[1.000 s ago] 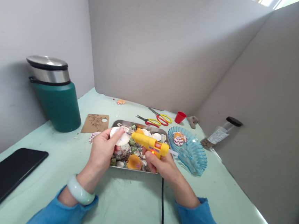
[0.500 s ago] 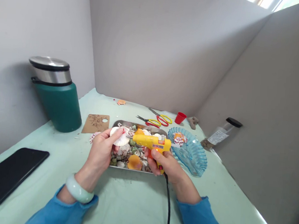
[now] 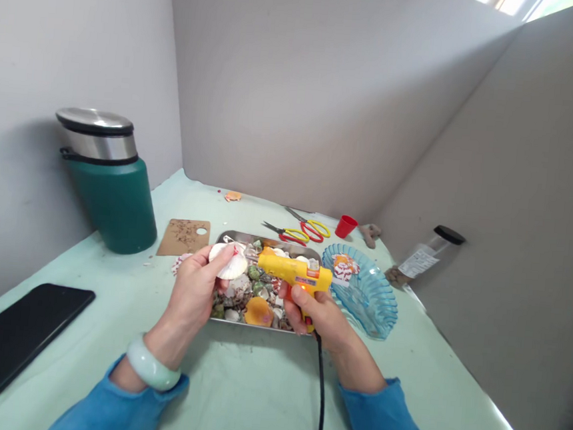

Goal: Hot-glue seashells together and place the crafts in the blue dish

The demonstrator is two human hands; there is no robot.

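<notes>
My left hand [image 3: 194, 294] pinches a white scallop shell [image 3: 229, 264] above the left end of a metal tray [image 3: 251, 324] that is full of mixed shells. My right hand [image 3: 315, 314] is wrapped round the grip of a yellow glue gun [image 3: 294, 273], whose nozzle points left at the shell and comes close to it. A red light glows on the gun's body. Its black cord [image 3: 320, 405] runs down toward me over the pale green tabletop. Both wrists wear blue sleeves, and the left one has a pale bangle [image 3: 150, 365].
A blue glass shell-shaped dish [image 3: 369, 299] holding two shells sits right of the tray. Behind are two pairs of scissors [image 3: 300, 231], a red cup [image 3: 346, 225], a brown card [image 3: 184, 236] and a tipped jar [image 3: 426, 254]. A green flask [image 3: 111, 186] and a black tablet [image 3: 9, 341] stand left.
The glue gun has levelled out and shifted slightly right, its grip turned down into my right hand. The shell in my left hand rose a little toward the nozzle.
</notes>
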